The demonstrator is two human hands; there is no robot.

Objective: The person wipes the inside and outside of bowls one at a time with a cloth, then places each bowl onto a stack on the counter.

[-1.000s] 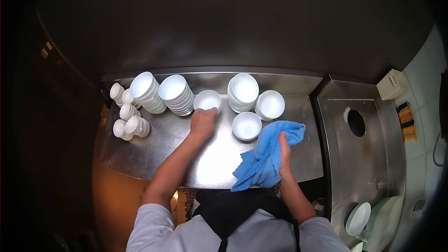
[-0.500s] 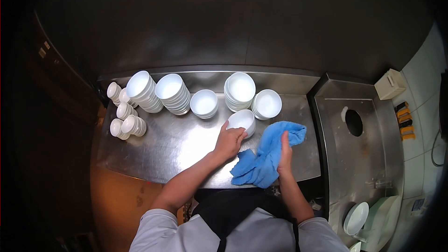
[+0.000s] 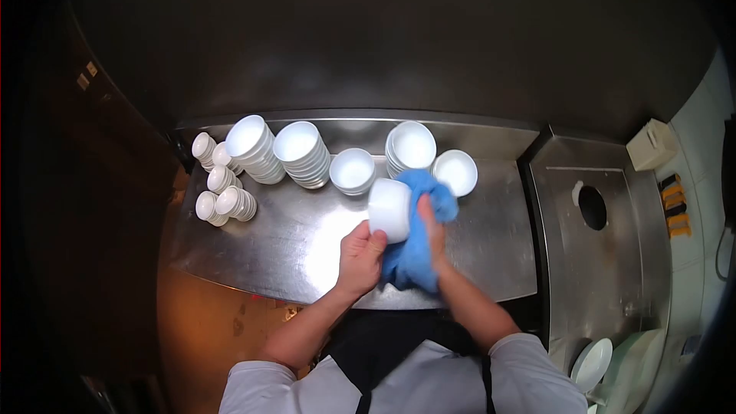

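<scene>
A white bowl [image 3: 388, 211] is tipped on its side above the steel counter, its mouth turned toward the right. My left hand [image 3: 362, 259] grips it low on the left, thumb pressed against the outside. Bunched against the bowl's mouth is a blue cloth [image 3: 415, 249], which hides the rim and inside. My right hand [image 3: 432, 231] is closed on the cloth, somewhat blurred, with its thumb pointing up; its fingers are partly hidden. Just behind the held bowl stand a short stack of bowls [image 3: 353, 172] and a taller stack [image 3: 411, 146].
Two tall bowl stacks [image 3: 254, 146] [image 3: 300, 152] and several stacks of small cups [image 3: 235, 203] stand on the left of the steel counter [image 3: 284, 261]. Another bowl [image 3: 455, 174] sits at the right. Beyond a gap is a steel surface with a round hole [image 3: 592, 208].
My left hand has lifted the bowl and turned it sideways. My right hand has brought the blue cloth left against the bowl's mouth. The view has shifted slightly.
</scene>
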